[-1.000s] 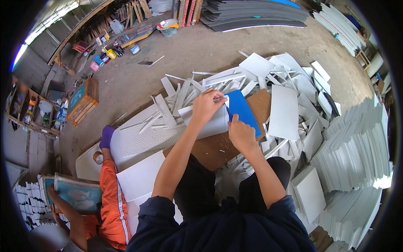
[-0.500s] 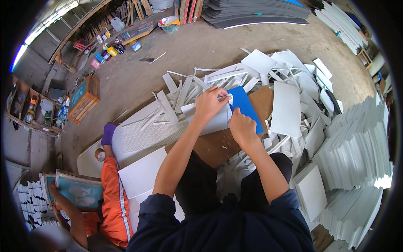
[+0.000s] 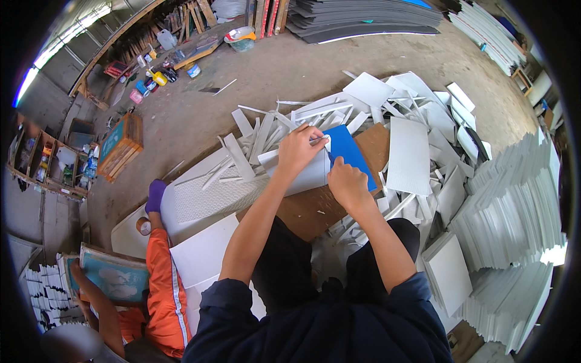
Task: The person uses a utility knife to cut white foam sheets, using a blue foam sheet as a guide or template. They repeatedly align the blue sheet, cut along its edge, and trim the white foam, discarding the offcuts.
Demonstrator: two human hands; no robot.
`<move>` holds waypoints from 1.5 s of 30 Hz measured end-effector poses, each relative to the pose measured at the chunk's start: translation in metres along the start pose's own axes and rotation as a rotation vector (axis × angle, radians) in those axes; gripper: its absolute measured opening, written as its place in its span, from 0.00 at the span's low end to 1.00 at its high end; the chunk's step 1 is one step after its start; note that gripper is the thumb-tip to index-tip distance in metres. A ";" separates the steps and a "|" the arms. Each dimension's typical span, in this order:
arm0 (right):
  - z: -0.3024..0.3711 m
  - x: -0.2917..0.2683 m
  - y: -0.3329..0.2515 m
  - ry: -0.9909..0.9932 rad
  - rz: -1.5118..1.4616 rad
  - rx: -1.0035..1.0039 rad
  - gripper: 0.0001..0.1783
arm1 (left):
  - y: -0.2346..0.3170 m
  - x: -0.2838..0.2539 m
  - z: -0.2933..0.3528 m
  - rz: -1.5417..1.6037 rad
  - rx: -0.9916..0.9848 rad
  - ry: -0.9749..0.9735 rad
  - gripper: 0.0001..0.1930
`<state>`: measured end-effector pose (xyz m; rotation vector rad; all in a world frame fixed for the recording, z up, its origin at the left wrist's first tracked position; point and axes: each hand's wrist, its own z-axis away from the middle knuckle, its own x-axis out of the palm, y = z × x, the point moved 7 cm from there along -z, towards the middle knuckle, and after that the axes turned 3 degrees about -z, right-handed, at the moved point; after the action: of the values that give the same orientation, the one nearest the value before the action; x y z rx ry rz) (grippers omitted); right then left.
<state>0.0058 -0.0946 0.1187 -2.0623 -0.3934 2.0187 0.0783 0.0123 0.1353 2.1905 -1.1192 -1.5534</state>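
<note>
On the bare concrete floor (image 3: 212,115) of a workshop, with flat dark grey sheets (image 3: 363,23) stacked at the back, you bend over a flat brown board (image 3: 302,213) in front of your knees. On it lie a pale white sheet (image 3: 308,177) and, immediately to its right, a smooth blue rectangular sheet (image 3: 352,154). Your left hand (image 3: 298,151) rests on the white sheet, its grip drawn together at a small white piece (image 3: 327,143) near the top edge (whether the fingertips pinch that piece is too small to tell). Your right hand (image 3: 349,183) is clamped around a slim dark blue tool (image 3: 330,158), mostly hidden, where the two sheets meet. Beyond the board spreads a heap of narrow white offcuts (image 3: 261,142); tall white sheet stacks (image 3: 505,212) stand at your right. At lower left, a co-worker in orange trousers (image 3: 163,284) has an arm at a teal framed panel (image 3: 118,277).
</note>
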 end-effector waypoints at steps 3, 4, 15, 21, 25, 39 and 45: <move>-0.007 0.006 0.003 -0.031 -0.035 0.007 0.10 | 0.002 0.004 0.003 0.002 0.004 -0.036 0.11; -0.011 0.009 0.004 -0.058 -0.030 0.024 0.09 | 0.002 0.004 0.003 0.005 0.003 -0.036 0.11; 0.000 0.007 0.004 -0.035 -0.031 0.018 0.13 | 0.013 0.005 0.005 -0.094 0.076 -0.018 0.15; 0.005 0.010 0.008 -0.072 -0.026 0.048 0.13 | 0.008 0.009 0.004 -0.115 0.061 -0.004 0.16; -0.002 0.018 0.011 -0.074 -0.072 0.051 0.13 | 0.007 0.008 0.003 -0.115 0.071 0.001 0.16; -0.020 0.027 0.012 -0.105 -0.054 -0.046 0.15 | -0.001 0.014 0.004 -0.228 0.010 -0.112 0.16; -0.014 0.023 0.008 -0.101 0.008 0.006 0.13 | 0.000 0.017 0.003 -0.336 0.035 -0.115 0.17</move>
<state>0.0201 -0.0944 0.0949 -1.9665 -0.3969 2.1321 0.0784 0.0013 0.1227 2.4388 -0.8434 -1.8244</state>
